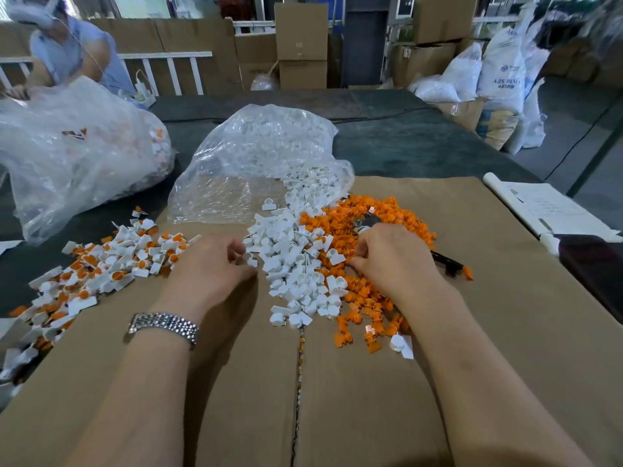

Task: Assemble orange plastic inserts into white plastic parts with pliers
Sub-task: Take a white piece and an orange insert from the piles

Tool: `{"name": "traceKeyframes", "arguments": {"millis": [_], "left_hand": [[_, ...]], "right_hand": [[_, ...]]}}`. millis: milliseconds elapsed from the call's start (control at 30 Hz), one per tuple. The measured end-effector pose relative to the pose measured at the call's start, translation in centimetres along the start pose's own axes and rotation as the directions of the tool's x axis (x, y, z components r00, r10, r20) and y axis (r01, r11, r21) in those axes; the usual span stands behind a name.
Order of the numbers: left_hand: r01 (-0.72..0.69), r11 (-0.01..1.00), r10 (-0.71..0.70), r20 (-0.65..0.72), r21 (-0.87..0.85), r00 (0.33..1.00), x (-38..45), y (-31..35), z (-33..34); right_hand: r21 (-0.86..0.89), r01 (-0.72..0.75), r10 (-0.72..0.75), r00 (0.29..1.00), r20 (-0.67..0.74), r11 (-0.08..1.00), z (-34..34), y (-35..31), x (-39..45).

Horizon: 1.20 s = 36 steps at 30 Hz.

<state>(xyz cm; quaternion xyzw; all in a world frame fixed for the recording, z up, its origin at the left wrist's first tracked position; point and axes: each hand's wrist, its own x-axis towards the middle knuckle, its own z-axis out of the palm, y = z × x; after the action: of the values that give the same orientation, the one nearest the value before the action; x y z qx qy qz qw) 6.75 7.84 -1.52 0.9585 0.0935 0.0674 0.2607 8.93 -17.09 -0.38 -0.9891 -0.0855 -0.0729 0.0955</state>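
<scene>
Flattened cardboard (pixel 438 365) covers the table; a clear bag (pixel 256 163) spills the white parts (pixel 293 264) across its middle, orange inserts (pixel 381 214) just right of them, finished pieces (pixel 111 261) toward the left edge. The right hand (pixel 391 257) is curled round the pliers (pixel 367 221), fingertips down among the inserts; the left hand (pixel 209 264) pinches at the white pile's edge. Best to take one part at a time, socket facing up.
</scene>
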Motion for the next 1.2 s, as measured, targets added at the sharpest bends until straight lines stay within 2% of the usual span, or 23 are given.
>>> {"name": "traceKeyframes", "arguments": {"millis": [133,233,333,433,500,567,633,667,833,1000,1200], "left_hand": [[-0.016,1.000,0.016,-0.076,0.004,0.997,0.0,0.5,1.0],[-0.015,0.999,0.011,-0.102,-0.042,0.995,0.1,0.5,1.2],[-0.014,0.976,-0.018,-0.142,-0.219,0.990,0.1,0.5,0.9],[-0.009,0.856,-0.080,-0.149,-0.518,0.986,-0.1,0.6,0.0],[0.009,0.712,-0.065,-0.052,-0.703,0.997,-0.3,0.9,-0.5],[0.040,0.602,0.033,0.075,-0.797,0.997,-0.9,1.8,-0.7],[0.053,0.571,0.115,0.143,-0.819,0.983,-1.5,2.7,-0.5],[0.055,0.566,0.134,0.157,-0.823,0.978,-1.7,3.1,-0.3],[0.076,0.548,0.141,0.181,-0.833,0.973,-2.1,4.2,0.2],[0.065,0.572,0.113,0.157,-0.818,0.981,-2.3,4.5,0.3],[-0.027,0.628,0.128,0.068,-0.778,0.989,-2.6,4.5,0.4]], "right_hand": [[0.092,-0.018,0.027,0.995,-0.099,0.996,-0.2,0.2,0.2],[0.134,-0.018,0.033,0.993,-0.111,0.991,-0.3,0.4,0.3],[0.325,-0.015,0.066,0.987,-0.144,0.946,-0.3,0.4,0.4],[0.517,0.001,0.088,0.985,-0.148,0.856,-0.9,0.4,0.4],[0.682,-0.019,0.113,0.989,-0.093,0.731,-1.2,0.3,0.2],[0.853,-0.048,0.089,0.996,0.001,0.519,-1.6,0.1,0.0],[0.939,-0.049,0.014,0.999,0.047,0.341,-1.8,-0.4,-0.2],[0.944,-0.027,-0.015,0.999,0.034,0.328,-1.8,-0.6,-0.3],[0.937,0.045,-0.070,0.997,-0.022,0.348,-1.6,-1.8,-0.9],[0.850,0.105,-0.103,0.993,-0.059,0.516,-1.4,-2.3,-1.0],[0.785,0.102,-0.099,0.994,-0.053,0.611,-1.4,-2.6,-1.2]]}}
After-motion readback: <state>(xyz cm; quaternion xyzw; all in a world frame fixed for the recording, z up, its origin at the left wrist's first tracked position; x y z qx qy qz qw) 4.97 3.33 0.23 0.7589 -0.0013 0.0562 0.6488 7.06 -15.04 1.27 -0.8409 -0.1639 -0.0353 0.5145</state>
